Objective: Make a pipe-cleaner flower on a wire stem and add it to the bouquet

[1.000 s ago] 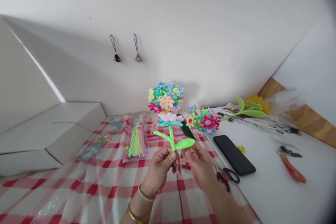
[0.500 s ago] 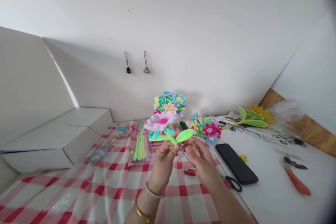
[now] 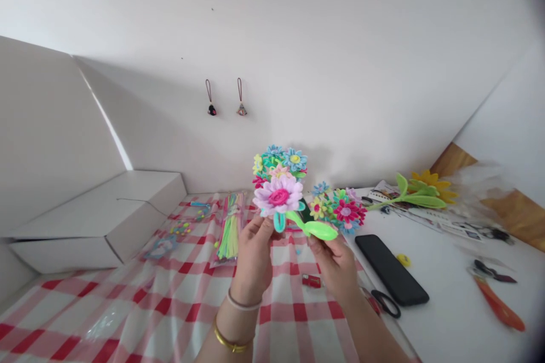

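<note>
At the left, a white cardboard box [image 3: 102, 212] stands against the wall, on a red-and-white checked tablecloth [image 3: 183, 309]. Just beside it lie some small coloured beads [image 3: 181, 229]. Two small charms [image 3: 212, 109] hang by dark loops on the wall above. Next comes a clear bag of pipe cleaners [image 3: 230, 229], in green, yellow and pink.

Near the middle, the left hand [image 3: 255, 258] is raised, and its thumb and fingers pinch the lower petals of a lilac pipe-cleaner flower [image 3: 279, 197]. This flower is held up above the cloth, in front of a colourful bouquet [image 3: 275, 160]; its pink centre faces the person. Its bright green leaf [image 3: 322, 231] points to the right, and under this leaf is the right hand [image 3: 339, 269], with bent fingers. Whether they close on the stem, one cannot tell, because the leaf covers the fingertips.

Farther right there are a second bouquet [image 3: 347, 211], black-handled scissors [image 3: 386, 304], a black smartphone [image 3: 392, 269], a yellow sunflower [image 3: 431, 186] and an orange-handled tool [image 3: 500, 305].
</note>
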`<state>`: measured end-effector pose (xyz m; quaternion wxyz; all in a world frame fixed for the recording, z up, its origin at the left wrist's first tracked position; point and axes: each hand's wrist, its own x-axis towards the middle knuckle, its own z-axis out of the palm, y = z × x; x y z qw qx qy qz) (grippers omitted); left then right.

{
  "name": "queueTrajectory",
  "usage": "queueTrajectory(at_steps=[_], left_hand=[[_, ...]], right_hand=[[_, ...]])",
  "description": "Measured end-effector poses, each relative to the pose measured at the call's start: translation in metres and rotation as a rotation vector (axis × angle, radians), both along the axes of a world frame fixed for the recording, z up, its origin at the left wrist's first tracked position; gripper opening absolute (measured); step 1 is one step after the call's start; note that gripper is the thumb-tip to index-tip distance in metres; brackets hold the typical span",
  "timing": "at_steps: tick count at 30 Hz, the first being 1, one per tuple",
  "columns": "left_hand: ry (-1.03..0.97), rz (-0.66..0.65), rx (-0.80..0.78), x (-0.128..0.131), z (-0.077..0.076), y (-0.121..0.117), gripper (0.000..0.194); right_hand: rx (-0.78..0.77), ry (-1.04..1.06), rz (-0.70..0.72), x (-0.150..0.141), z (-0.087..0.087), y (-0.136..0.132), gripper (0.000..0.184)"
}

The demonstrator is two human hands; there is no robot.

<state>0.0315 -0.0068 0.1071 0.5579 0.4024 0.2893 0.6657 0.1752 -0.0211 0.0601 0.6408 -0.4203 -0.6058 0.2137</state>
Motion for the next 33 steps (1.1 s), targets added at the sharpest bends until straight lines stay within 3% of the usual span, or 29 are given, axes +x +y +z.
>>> queueTrajectory(at_steps=[8, 15, 19, 23, 26, 29, 33], left_hand=[[0.042, -0.062, -0.007, 0.002, -0.001, 0.008, 0.013], [-0.113, -0.32, -0.157, -0.007, 0.002, 0.004, 0.017], [-0.17, -0.404, -0.224, -0.009, 0.001, 0.003, 0.019], [-0.16, -0.353, -0.234, -0.01, -0.001, 0.002, 0.017], [-0.156, -0.297, -0.204, -0.009, -0.006, 0.002, 0.015], [-0.21, -0.231, -0.116, -0.004, -0.015, 0.001, 0.017], [-0.249, -0.104, 0.062, 0.005, -0.035, 0.002, 0.008]], right_hand=[[0.043, -0.149, 0.086, 0.0, -0.004, -0.004, 0.027], [0.089, -0.156, 0.03, -0.003, -0.005, -0.005, 0.023], [0.135, -0.167, 0.022, -0.004, -0.006, -0.005, 0.026], [0.187, -0.186, 0.021, -0.004, -0.008, -0.004, 0.026], [0.137, -0.168, 0.06, -0.005, -0.009, -0.005, 0.024], [-0.004, -0.06, 0.101, -0.009, -0.012, -0.007, 0.019], [-0.289, 0.284, 0.245, -0.02, -0.019, -0.007, 0.02]])
